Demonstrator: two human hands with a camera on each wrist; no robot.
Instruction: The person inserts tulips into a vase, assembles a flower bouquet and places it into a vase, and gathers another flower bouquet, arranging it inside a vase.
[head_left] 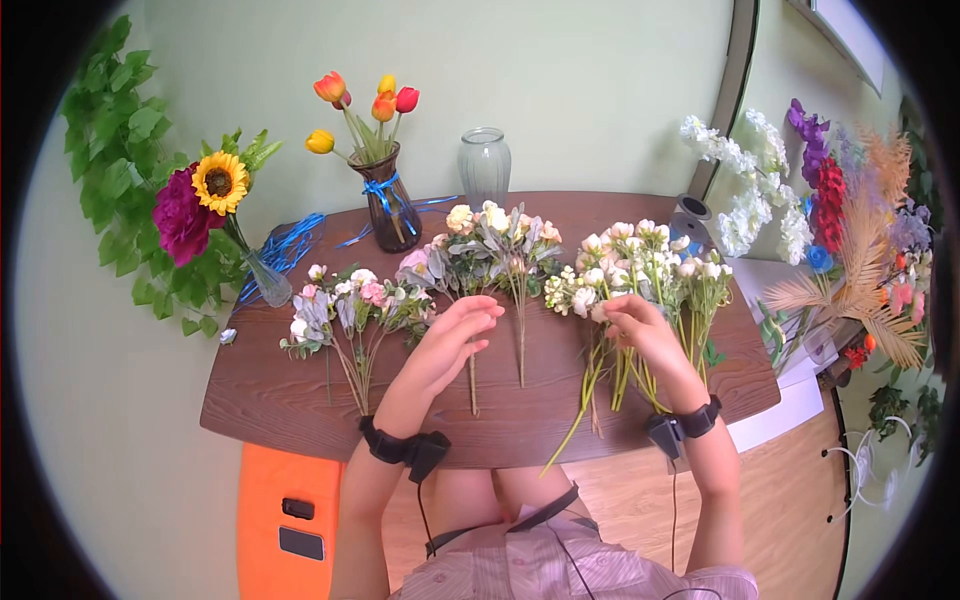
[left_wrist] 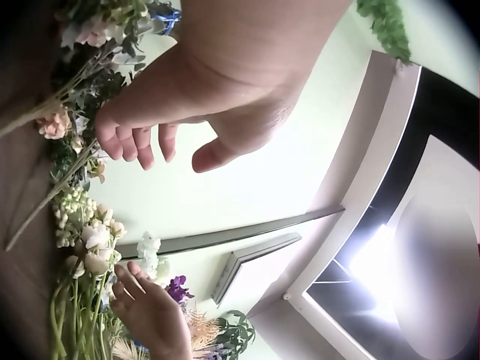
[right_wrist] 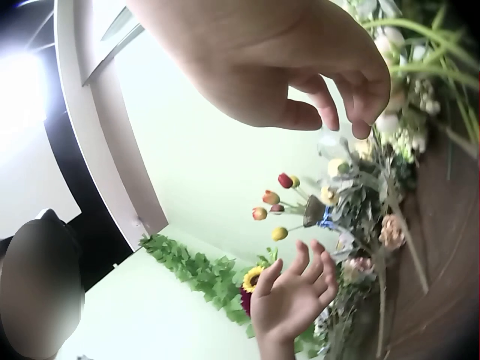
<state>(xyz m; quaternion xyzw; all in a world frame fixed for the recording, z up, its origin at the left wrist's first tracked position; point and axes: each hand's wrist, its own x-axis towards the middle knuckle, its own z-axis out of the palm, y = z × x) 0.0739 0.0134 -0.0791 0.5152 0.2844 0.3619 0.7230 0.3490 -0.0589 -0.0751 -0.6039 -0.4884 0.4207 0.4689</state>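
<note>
In the head view my left hand hovers over the table with its fingers extended and nothing in it. Artificial pink and white flowers lie to its left, and bunches of cream and peach flowers lie just beyond it. My right hand is raised over the stems of white rose bunches, its fingers loosely bent. In the right wrist view nothing shows between the right hand's thumb and fingers. Both palms turn inward, with a wide gap between the hands.
On the brown table, a dark vase with tulips and a blue ribbon stands at the back, near a clear glass vase. A sunflower vase and blue ribbons are at left. More flowers crowd the right side.
</note>
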